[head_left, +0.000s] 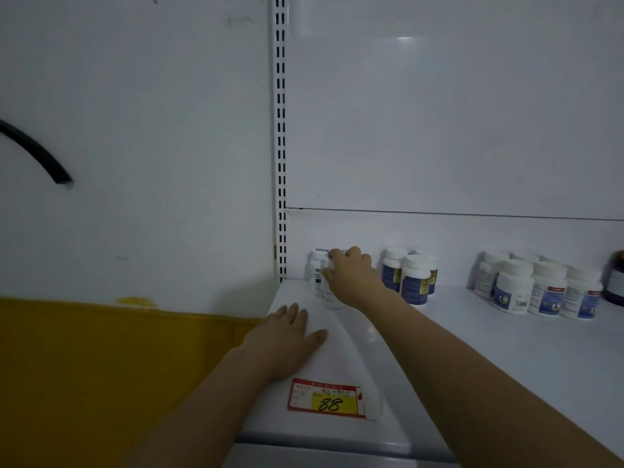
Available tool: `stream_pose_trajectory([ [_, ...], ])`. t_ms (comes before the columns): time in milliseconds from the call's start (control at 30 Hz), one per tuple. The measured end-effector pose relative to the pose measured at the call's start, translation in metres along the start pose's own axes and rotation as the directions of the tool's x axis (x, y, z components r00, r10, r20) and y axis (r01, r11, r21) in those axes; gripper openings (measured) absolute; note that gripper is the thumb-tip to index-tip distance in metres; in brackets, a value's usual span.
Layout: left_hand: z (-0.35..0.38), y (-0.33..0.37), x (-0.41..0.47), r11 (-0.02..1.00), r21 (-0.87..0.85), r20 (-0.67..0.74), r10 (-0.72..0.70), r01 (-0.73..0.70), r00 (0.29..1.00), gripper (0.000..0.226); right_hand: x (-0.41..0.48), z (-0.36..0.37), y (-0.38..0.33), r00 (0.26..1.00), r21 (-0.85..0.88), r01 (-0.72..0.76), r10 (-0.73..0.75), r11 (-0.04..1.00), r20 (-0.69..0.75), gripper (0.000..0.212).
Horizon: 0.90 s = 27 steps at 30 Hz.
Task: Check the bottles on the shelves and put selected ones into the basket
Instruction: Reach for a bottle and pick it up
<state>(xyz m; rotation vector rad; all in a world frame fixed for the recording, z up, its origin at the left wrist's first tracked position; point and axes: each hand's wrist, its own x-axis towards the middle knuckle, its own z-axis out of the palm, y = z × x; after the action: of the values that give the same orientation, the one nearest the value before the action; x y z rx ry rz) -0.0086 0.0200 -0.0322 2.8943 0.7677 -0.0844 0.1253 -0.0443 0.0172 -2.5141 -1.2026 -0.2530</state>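
At the shelf (472,349) back, right hand (351,275) grips a white bottle (330,298), mostly hiding it; left hand (287,339) lies flat nearby

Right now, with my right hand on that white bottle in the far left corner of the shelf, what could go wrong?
1. Your right hand grips the white bottle from above. The corner bottle stands tight beside it and could topple as you lift.
2. Your forearm passes close by the blue-label bottles; pulling back rightward might knock them over.
3. The basket isn't in view, so you may have to look away while carrying.
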Motion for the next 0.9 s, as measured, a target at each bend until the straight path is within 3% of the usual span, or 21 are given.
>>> stream_pose_trajectory([
  [133,0.002,-0.002,0.002,1.000,0.020,0.002,0.003,-0.003,1.000,0.073,0.002,0.003,-0.008,0.997,0.128,0.008,0.001,0.992,-0.071,0.031],
  [267,0.003,-0.003,0.004,1.000,0.013,0.012,0.004,-0.004,1.000,0.073,0.003,-0.003,-0.016,0.999,0.180,0.027,-0.019,0.983,-0.043,0.025],
  [467,-0.008,-0.001,0.000,0.992,-0.129,-0.045,0.001,-0.007,0.999,0.072,-0.003,-0.054,-0.017,0.999,0.329,0.052,-0.048,0.943,-0.019,0.050],
  [567,-0.023,0.004,-0.008,0.971,-0.236,-0.136,-0.011,-0.022,0.991,0.071,-0.006,-0.082,-0.015,0.997,0.336,0.077,-0.061,0.939,-0.057,0.047],
  [733,-0.047,0.017,-0.010,0.822,-0.540,-0.326,-0.004,-0.183,0.945,0.064,-0.013,-0.110,-0.014,0.996,0.340,0.076,-0.053,0.937,-0.077,0.042],
  [900,-0.060,0.032,-0.010,0.681,-0.651,-0.406,0.061,-0.335,0.912,0.047,-0.027,-0.124,-0.011,0.996,0.449,0.039,0.003,0.892,-0.091,0.046],
])
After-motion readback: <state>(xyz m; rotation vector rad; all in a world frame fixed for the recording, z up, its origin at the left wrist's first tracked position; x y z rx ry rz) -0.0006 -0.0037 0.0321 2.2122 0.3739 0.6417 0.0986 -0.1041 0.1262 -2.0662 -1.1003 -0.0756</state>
